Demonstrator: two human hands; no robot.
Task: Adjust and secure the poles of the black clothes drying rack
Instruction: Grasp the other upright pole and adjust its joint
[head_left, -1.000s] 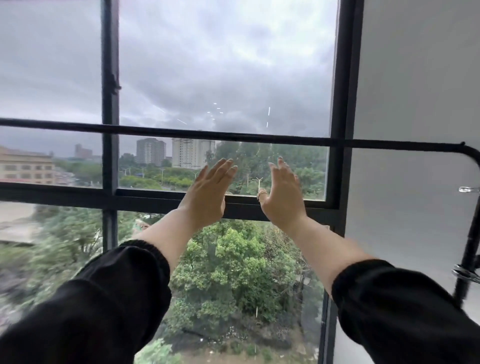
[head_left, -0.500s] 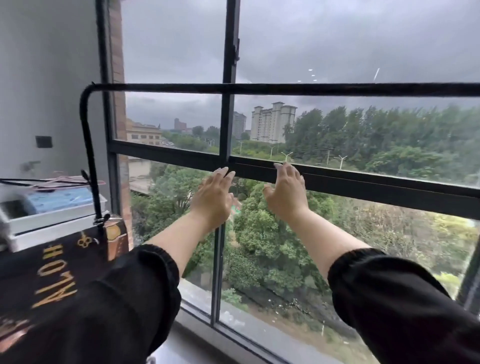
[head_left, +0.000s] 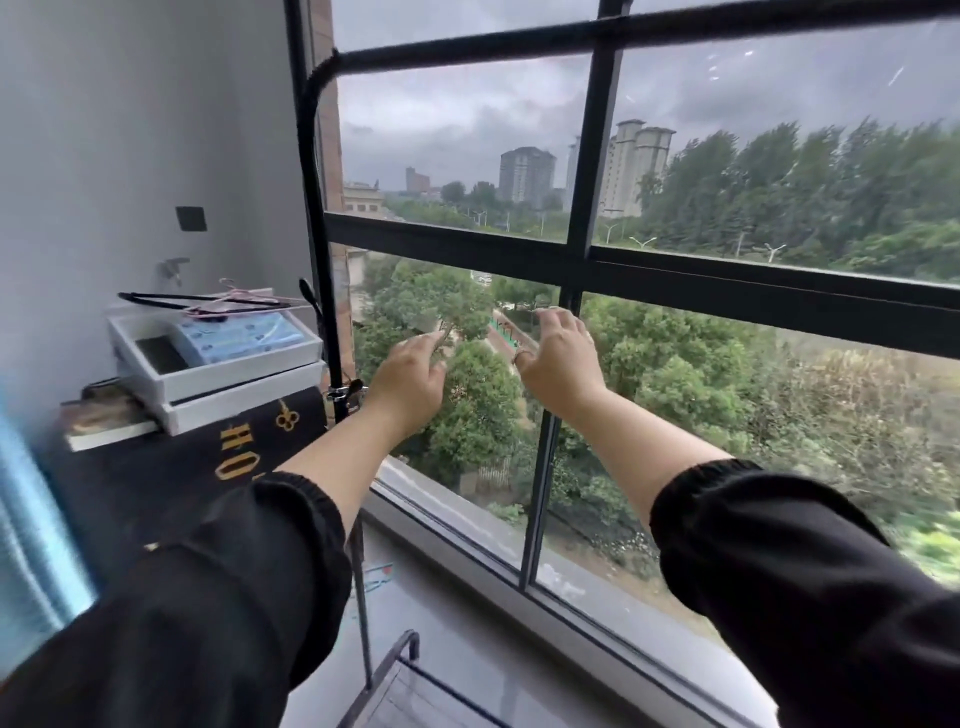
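A black drying rack (head_left: 318, 218) stands at the window, its thin upright pole rising at left and bending at a rounded corner into a top bar running right. A metal clamp (head_left: 343, 391) sits partway up the pole, with a lower frame (head_left: 395, 670) near the floor

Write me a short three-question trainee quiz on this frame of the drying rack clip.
1. True or false: the left hand grips the rack's upright pole.
2. Which hand wears a ring? A) left B) right
3. Fill in: the hangers lie on the white ____.

Key:
1. False; it is open, just right of the clamp.
2. B
3. trays
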